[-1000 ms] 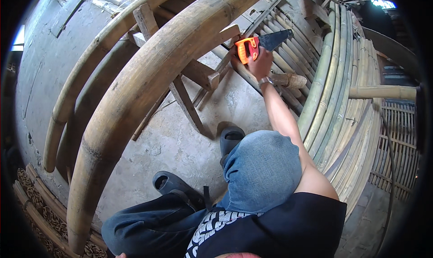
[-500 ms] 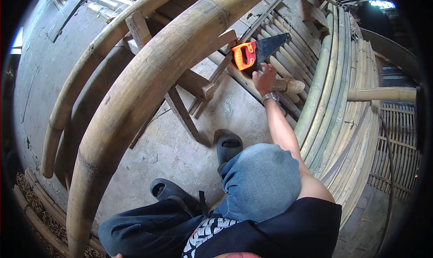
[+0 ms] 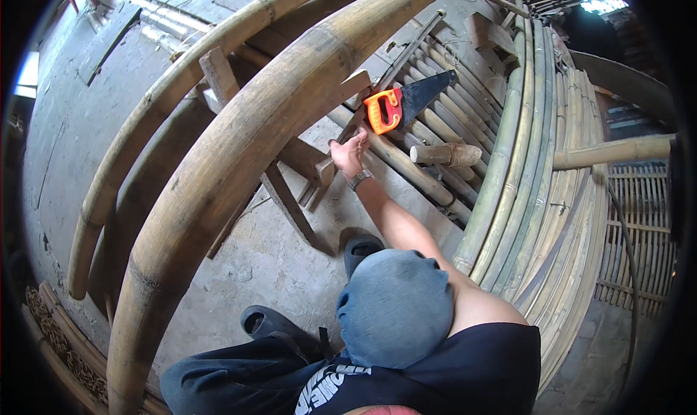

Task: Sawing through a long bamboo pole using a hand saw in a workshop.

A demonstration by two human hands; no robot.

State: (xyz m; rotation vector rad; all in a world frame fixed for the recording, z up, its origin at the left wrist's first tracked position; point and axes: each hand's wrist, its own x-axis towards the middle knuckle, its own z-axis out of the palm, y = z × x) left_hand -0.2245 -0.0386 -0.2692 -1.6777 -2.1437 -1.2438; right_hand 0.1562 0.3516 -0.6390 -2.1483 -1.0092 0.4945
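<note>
My right hand [image 3: 349, 153] is stretched forward, open, with its fingers apart and nothing visibly held. It is beside the wooden leg frame [image 3: 311, 159] that stands under a thick curved bamboo pole [image 3: 239, 132]; whether the fingertips touch the wood I cannot tell. Just beyond the fingers lies a handsaw with an orange and red handle [image 3: 383, 111] and a dark blade [image 3: 428, 94], resting on a rack of bamboo poles [image 3: 417, 174]. A short cut piece of bamboo [image 3: 446, 154] sits on the same rack, right of my hand. My left hand is out of view.
Long green bamboo poles [image 3: 501, 175] run along the right, next to a pile of pale split strips [image 3: 555, 270]. A second curved pole [image 3: 167, 88] lies left of the thick one. A wooden block [image 3: 490, 37] stands at the far right.
My right hand has moved left, from beside the short bamboo piece and saw handle to beside the wooden frame, and its fingers have spread. The saw stays on the rack.
</note>
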